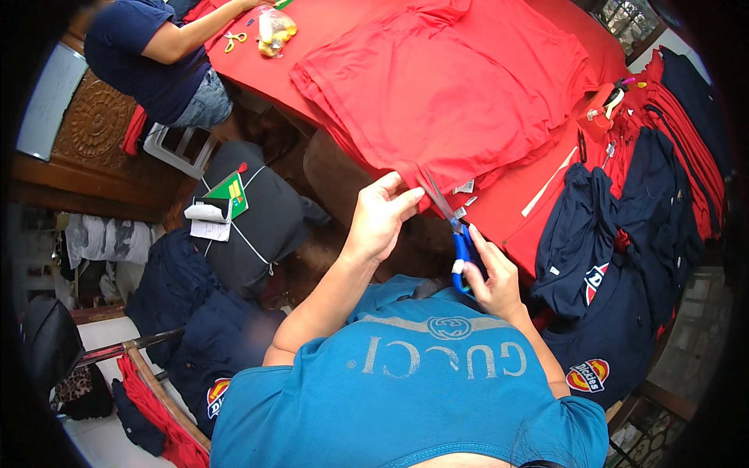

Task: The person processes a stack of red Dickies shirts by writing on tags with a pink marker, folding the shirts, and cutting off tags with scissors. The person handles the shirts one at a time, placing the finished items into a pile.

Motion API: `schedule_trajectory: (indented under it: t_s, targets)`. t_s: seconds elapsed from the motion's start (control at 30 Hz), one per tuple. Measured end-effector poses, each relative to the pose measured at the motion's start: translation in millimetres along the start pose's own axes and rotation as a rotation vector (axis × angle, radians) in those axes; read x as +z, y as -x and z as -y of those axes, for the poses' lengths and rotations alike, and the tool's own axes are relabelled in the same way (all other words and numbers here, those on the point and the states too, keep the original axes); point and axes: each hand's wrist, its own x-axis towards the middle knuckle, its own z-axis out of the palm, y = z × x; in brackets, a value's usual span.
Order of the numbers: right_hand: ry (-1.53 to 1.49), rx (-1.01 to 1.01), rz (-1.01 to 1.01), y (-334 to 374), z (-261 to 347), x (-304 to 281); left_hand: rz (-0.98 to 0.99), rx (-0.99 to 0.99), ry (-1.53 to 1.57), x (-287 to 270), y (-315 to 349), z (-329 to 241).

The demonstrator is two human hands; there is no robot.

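Note:
A red shirt lies spread over the near part of the table, its lower edge hanging toward me. My left hand pinches a bit of that edge between thumb and fingertips. In my right hand is a pair of scissors with blue handles, my fingers closed on the grips. The blades point up and left at the fabric, close beside my left fingertips. Whether they touch the cloth or any thread, I cannot tell. Small white labels show by the shirt's edge, just right of the blades.
Navy garments and folded red ones are piled at the right. On the red-covered table lie yellow-handled scissors and a plastic bag. Another person works at the far left. A dark tied bundle stands left.

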Motion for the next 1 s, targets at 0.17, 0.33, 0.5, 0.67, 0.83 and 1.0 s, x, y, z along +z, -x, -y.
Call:
schedule_trajectory:
  t_s: [0.17,0.33,0.5,0.67,0.83,1.0]
  targets:
    - [0.074,-0.056,-0.022,-7.4,1.9,0.1,0.001,-0.006,-0.049,5.9,5.9,0.4]
    - [-0.092,0.043,0.032,-5.1,-4.4,-3.7,0.023,-0.037,-0.065,0.5,6.6,5.9]
    - [-0.491,0.37,0.1,7.4,-12.0,-2.4,0.017,-0.021,-0.056,1.8,7.8,7.4]
    - [-0.346,0.15,0.073,2.4,-16.0,-2.1,0.021,0.016,-0.111,3.8,9.3,11.2]
    - [-0.813,0.523,0.184,-9.2,-9.8,-13.7,0.03,0.0,-0.16,-2.3,10.3,19.5]
    - [-0.533,0.247,-0.096,-38.7,-17.9,17.5,-0.076,-0.189,-0.022,3.7,13.3,40.9]
